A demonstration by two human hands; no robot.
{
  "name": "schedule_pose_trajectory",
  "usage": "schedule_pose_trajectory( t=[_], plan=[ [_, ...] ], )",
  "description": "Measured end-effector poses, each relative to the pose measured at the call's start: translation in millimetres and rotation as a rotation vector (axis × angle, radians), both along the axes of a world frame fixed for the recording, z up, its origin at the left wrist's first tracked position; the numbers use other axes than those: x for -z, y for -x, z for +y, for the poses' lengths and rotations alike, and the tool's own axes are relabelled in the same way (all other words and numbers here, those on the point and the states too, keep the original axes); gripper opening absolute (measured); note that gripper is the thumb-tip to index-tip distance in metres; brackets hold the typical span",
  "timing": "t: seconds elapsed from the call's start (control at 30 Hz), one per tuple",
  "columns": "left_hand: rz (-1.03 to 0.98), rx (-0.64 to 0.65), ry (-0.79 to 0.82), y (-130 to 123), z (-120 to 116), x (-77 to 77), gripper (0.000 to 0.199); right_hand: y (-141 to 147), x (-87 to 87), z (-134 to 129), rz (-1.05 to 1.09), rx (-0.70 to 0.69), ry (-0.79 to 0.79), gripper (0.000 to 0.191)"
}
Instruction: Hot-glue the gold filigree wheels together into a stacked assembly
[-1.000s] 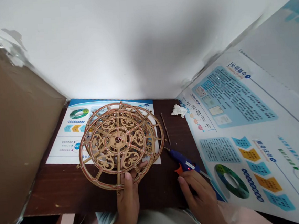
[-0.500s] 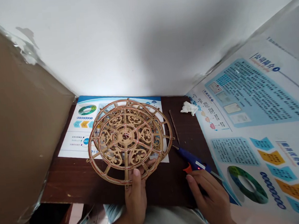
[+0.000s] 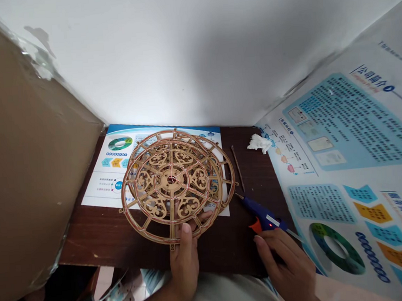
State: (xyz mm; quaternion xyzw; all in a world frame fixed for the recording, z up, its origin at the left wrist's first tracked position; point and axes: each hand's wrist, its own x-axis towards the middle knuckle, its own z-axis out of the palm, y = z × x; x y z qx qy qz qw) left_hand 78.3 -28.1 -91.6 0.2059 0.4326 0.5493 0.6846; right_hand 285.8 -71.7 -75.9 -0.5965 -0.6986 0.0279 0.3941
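Our left hand (image 3: 184,267) holds a laser-cut wooden wheel (image 3: 171,180) tilted above the table, closed on its lower rim. The thumb (image 3: 185,233) lies in front of the rim, and the fingers (image 3: 204,216) reach up behind the fretwork. The wheel has two openwork layers with scrolled patterns and thin red lines along the spokes and rims, and its larger back ring sits offset toward the upper right.

Our right hand (image 3: 283,264) is curled closed around a blue hot glue gun (image 3: 262,215), which has an orange trigger and a small lit red light. The hand hides part of the gun, whose nozzle points up and left toward the wheel.

The wheel overlaps a printed leaflet (image 3: 114,150) on a dark wooden table (image 3: 90,242), covering much of the sheet. Just beyond the gun lie a thin dark stick (image 3: 238,168) and a crumpled white tissue (image 3: 259,143). A cardboard sheet (image 3: 31,159) walls off the left side, a large printed poster (image 3: 341,125) closes in the right, and a white wall (image 3: 193,53) stands behind.
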Motion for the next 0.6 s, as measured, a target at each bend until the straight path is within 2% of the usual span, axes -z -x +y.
schedule_pose_trajectory(
  t=[0.17,0.3,0.4,0.6],
  plan=[
    [0.024,0.004,-0.01,0.9,-0.5,-1.1,0.052,1.1,-6.6,0.9,-0.038,-0.051,-0.049,0.019],
    [0.058,0.035,-0.013,0.5,-0.2,-4.2,0.055,3.7,-17.2,17.2,-0.073,-0.14,-0.019,0.004],
    [0.072,0.04,-0.027,-0.4,-0.1,-5.3,0.054,5.3,-23.9,36.5,-0.101,-0.245,0.035,0.016],
    [0.049,0.007,-0.01,0.7,-4.3,2.6,0.054,6.7,-36.5,60.1,-0.135,-0.462,0.087,0.022]
  ],
)
